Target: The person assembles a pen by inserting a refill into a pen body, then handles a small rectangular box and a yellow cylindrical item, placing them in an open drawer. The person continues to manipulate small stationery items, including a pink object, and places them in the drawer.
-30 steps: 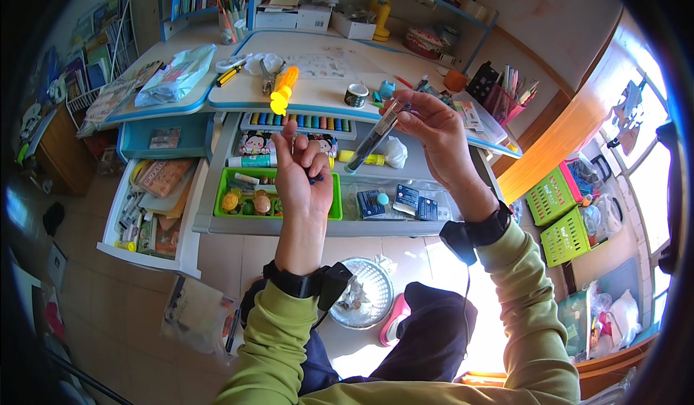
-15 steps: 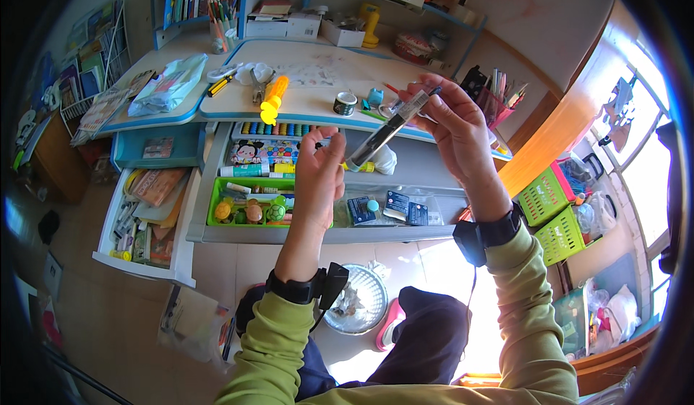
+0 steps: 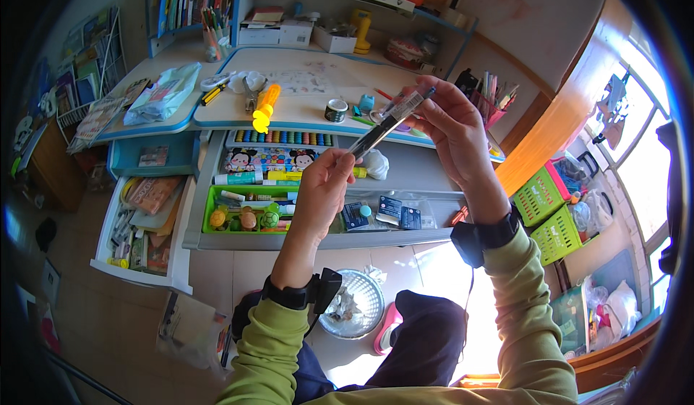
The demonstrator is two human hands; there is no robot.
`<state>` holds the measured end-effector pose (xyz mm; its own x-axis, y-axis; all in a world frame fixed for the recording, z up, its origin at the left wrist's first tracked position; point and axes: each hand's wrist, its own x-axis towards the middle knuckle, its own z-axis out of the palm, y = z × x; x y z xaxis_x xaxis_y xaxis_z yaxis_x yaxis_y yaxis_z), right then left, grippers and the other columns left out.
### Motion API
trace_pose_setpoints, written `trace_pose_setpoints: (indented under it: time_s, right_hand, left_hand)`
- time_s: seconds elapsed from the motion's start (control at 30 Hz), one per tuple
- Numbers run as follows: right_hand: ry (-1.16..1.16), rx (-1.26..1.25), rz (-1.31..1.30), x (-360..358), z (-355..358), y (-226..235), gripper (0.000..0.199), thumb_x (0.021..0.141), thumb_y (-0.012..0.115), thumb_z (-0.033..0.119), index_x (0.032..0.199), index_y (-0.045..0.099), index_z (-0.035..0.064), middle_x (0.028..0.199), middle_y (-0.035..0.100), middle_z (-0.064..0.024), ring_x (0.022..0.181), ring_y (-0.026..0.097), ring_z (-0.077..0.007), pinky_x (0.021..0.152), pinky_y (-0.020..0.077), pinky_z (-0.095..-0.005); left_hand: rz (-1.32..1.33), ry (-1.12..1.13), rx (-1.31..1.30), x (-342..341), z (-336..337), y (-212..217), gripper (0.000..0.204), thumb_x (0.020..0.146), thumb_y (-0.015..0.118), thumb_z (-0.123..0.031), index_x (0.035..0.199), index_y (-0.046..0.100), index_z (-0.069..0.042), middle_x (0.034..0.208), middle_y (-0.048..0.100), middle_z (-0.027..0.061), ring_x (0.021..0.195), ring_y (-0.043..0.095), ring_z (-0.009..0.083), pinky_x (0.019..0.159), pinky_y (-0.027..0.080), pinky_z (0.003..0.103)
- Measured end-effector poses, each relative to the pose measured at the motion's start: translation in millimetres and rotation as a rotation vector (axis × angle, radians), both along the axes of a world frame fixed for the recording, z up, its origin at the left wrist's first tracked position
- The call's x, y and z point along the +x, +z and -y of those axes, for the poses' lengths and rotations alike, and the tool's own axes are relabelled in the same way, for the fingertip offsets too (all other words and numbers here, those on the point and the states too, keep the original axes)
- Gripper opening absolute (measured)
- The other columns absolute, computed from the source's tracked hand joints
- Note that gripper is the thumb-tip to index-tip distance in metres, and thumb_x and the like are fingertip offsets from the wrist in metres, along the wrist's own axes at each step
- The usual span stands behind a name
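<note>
Tilted between my two hands is a dark pen in a clear plastic sleeve (image 3: 381, 131) with a pale label near its upper end. The fingertips of my left hand (image 3: 322, 194) pinch its lower end, above the open desk drawer (image 3: 289, 242). My right hand (image 3: 458, 124) grips the upper end between thumb and fingers, higher and farther right. Below them in the drawer lie a green tray (image 3: 210, 220) of small toys and pens, a cartoon-printed box (image 3: 267, 160), and dark blue packets (image 3: 389, 210).
On the desktop (image 3: 303, 105) are a yellow tube-shaped thing (image 3: 267, 107), pliers (image 3: 251, 92), a small dark jar (image 3: 335, 110) and a plastic bag (image 3: 166, 95). A second drawer (image 3: 144, 278) juts out at left. Beneath stands a waste basket (image 3: 372, 307); green baskets (image 3: 555, 235) are at right.
My left hand has gone from apart, fingers raised, to pinching the pen sleeve's lower end. My right hand keeps its grip on the upper end.
</note>
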<state>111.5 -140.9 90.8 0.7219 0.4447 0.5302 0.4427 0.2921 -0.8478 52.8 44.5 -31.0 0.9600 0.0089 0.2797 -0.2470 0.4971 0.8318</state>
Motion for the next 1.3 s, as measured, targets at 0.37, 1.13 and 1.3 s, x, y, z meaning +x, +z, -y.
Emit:
trace_pose_setpoints:
  time_s: [0.37, 1.13, 1.3]
  right_hand:
    - [-0.062, 0.085, -0.017, -4.6, -3.0, 1.1, 0.029, 0.097, 0.059, 0.011, 0.124, 0.059, 0.0008, 0.118, 0.066, -0.0168, 0.106, 0.067, -0.0250, 0.086, 0.0592, -0.0364]
    - [-0.228, 0.141, 0.004, -5.2, 11.7, 8.5, 0.013, 0.088, 0.071, 0.006, 0.101, 0.066, 0.0045, 0.090, 0.070, -0.0061, 0.075, 0.062, -0.0088, 0.063, 0.0479, -0.0205]
    - [-0.219, 0.086, 0.023, -7.4, 13.1, 13.3, 0.013, 0.088, 0.071, 0.005, 0.100, 0.065, 0.0048, 0.089, 0.070, -0.0066, 0.074, 0.062, -0.0085, 0.062, 0.0467, -0.0204]
  left_hand:
    - [0.077, 0.197, -0.107, 4.9, -2.8, -4.7, 0.024, 0.093, 0.068, -0.022, 0.111, 0.059, -0.009, 0.075, 0.055, -0.0054, 0.047, 0.031, -0.0026, 0.039, 0.020, 0.017]
    - [0.231, 0.360, 0.038, -0.4, -3.7, 0.9, 0.025, 0.092, 0.069, -0.015, 0.113, 0.060, -0.004, 0.087, 0.060, 0.0009, 0.073, 0.051, 0.0029, 0.057, 0.036, 0.015]
    - [0.322, 0.386, -0.024, -1.2, -2.7, 3.5, 0.024, 0.092, 0.068, -0.012, 0.113, 0.059, -0.003, 0.092, 0.061, 0.0008, 0.071, 0.052, 0.0018, 0.055, 0.037, 0.015]
